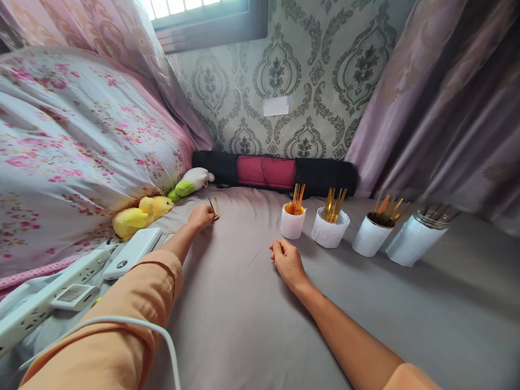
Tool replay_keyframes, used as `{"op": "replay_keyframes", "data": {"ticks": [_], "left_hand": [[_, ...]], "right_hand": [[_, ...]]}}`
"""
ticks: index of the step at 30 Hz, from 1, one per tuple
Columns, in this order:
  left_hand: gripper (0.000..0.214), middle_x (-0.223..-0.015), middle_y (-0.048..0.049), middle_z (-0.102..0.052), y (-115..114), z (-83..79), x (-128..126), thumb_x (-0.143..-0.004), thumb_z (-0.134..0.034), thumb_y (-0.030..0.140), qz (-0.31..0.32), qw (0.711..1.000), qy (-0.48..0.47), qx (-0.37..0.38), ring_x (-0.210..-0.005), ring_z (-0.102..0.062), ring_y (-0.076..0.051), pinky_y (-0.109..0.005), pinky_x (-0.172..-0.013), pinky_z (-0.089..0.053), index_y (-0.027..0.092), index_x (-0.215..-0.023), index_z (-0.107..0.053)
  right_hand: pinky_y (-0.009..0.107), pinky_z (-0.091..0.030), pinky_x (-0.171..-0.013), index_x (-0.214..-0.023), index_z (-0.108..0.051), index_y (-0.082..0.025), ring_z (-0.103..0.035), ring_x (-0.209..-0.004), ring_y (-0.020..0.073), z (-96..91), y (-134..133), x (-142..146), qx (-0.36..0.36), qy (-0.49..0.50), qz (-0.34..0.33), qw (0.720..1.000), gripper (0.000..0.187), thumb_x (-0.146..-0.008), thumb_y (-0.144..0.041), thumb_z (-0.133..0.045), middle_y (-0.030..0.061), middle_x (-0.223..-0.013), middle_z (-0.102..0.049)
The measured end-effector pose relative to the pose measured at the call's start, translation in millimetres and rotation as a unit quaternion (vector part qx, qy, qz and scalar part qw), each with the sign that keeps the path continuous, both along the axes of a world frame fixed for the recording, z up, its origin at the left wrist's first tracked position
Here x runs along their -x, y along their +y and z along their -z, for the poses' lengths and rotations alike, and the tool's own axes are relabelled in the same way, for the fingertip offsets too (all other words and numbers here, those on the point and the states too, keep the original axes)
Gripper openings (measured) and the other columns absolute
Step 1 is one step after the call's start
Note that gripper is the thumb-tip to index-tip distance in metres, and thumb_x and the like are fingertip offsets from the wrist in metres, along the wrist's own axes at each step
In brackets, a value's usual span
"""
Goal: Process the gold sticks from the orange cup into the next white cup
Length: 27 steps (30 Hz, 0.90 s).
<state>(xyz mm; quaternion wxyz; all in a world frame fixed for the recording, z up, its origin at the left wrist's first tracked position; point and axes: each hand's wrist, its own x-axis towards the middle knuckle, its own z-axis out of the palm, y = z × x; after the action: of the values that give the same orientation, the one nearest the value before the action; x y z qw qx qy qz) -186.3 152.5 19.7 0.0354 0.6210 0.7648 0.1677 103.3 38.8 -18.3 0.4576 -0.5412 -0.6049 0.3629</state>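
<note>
My left hand (202, 216) is closed, fingertips together, on a few thin golden-brown sticks (216, 210) that spread in a narrow V above the grey sheet. My right hand (288, 262) rests low over the sheet with its fingers curled; whether anything is inside them is hidden. Just beyond it stands a white paper-wrapped cup (292, 225) with thin orange sticks (298, 199). To its right come a wider white cup (330, 230) with flat golden sticks (333, 206), a third cup (370, 237) with orange-brown sticks, and a fourth cup (415, 242) with darker sticks.
A black and red long bag (266, 171) lies along the wall. At left are plush toys (142, 216), a floral-covered bulky heap (81, 135), a power strip (52, 292), a white power bank (134, 252) and a charger (75, 296). A white cable (122, 319) crosses my left sleeve.
</note>
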Motion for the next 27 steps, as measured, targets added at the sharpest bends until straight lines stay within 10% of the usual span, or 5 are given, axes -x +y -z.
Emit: {"op": "replay_keyframes", "data": {"ticks": [27], "left_hand": [[0.017,-0.081,-0.0098,-0.068,5.3,6.9,2.7,-0.069,-0.058,0.023,-0.001,1.000,-0.012,0.022,-0.083,-0.061,-0.022,-0.024,-0.067,-0.043,0.017,-0.078,-0.071]], "right_hand": [[0.021,-0.031,-0.044,-0.072,-0.058,-0.016,-0.044,-0.044,0.0097,-0.1,0.5,-0.5,-0.010,-0.005,0.004,1.000,0.037,-0.084,-0.044,-0.037,0.0004,-0.055,-0.054]]}}
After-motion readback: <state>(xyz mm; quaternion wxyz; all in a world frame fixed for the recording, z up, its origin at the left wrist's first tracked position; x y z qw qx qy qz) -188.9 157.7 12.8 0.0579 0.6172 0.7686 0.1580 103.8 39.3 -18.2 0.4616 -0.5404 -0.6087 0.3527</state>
